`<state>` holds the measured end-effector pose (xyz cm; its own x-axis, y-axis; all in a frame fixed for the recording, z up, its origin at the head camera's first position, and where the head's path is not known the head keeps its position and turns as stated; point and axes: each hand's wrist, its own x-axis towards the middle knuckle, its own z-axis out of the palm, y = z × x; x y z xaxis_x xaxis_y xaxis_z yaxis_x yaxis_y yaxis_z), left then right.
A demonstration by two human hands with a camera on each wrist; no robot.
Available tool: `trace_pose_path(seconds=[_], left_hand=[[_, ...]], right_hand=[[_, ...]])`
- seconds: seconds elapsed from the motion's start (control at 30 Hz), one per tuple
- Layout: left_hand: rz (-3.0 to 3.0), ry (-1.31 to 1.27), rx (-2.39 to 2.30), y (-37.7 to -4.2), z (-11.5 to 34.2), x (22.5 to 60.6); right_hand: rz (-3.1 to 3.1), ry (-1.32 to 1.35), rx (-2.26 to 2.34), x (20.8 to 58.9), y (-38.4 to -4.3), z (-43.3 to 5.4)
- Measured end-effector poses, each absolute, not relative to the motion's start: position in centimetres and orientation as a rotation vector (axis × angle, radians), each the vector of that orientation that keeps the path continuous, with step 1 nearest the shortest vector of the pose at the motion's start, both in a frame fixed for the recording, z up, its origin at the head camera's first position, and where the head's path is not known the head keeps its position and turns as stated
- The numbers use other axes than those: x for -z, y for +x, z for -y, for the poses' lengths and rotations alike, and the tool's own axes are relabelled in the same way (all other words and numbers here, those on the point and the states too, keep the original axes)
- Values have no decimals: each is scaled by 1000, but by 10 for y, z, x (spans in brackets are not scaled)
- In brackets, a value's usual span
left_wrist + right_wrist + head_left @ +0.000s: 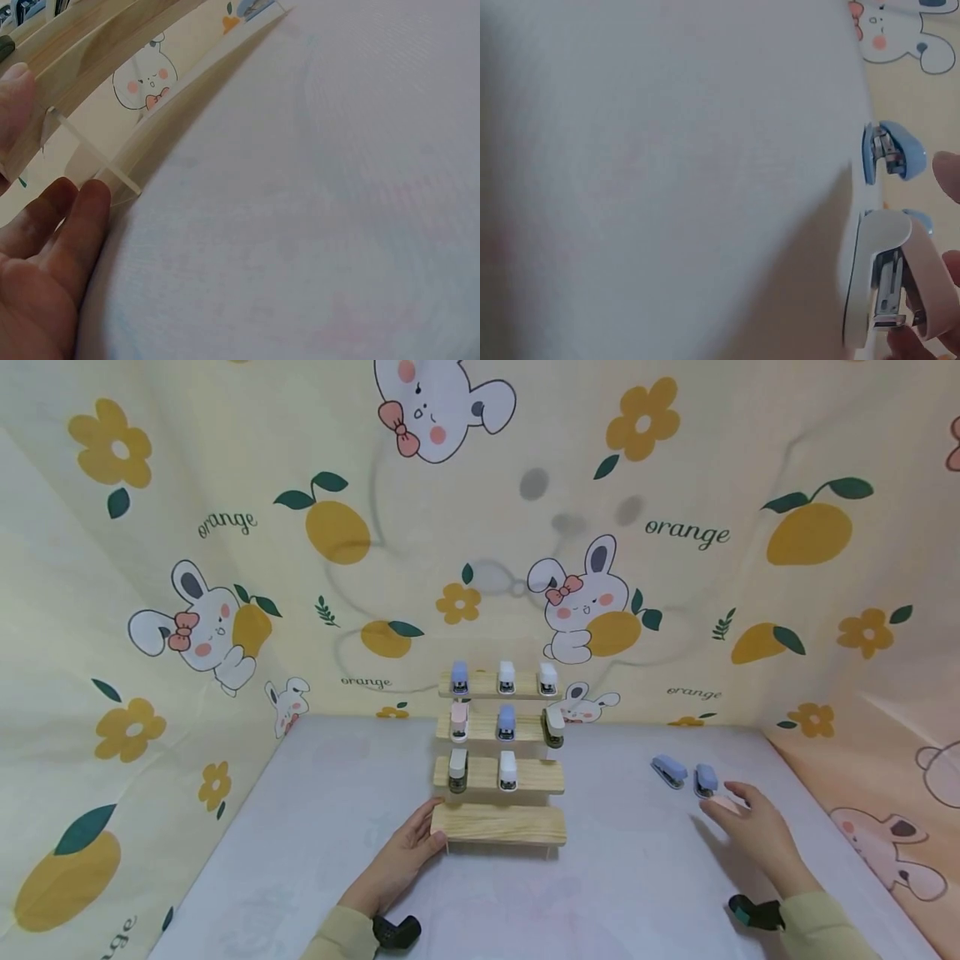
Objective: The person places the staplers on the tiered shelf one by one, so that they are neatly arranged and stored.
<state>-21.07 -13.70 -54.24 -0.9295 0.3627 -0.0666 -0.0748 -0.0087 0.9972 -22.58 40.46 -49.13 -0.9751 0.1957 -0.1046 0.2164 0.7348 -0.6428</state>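
Observation:
At the left end of a tiered wooden display rack (498,824), my left hand (408,847) holds the lowest plank. Its thumb (13,105) lies over the plank while two fingers (88,217) are beside the clear support (94,150). On the right, my right hand (757,831) pinches a pink stapler with a white base (866,281), mostly covered by the hand in the head view. Just beyond it are a blue stapler (705,780) and another blue stapler (669,771) on the table.
Small staplers stand on the rack's upper three tiers, among them a blue one (459,677), a pink one (459,722) and a white one (507,770). A dark-based stapler (553,727) sits at the second tier's right end. Behind hangs a printed cloth (480,510).

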Motion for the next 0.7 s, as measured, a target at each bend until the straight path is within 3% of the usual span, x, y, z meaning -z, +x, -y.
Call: trace_pose_path(seconds=[0.7], left_hand=[[-1973, 315, -2011, -211, 136, 544]], right_hand=[[-2794, 260, 952, 502, -228, -412]])
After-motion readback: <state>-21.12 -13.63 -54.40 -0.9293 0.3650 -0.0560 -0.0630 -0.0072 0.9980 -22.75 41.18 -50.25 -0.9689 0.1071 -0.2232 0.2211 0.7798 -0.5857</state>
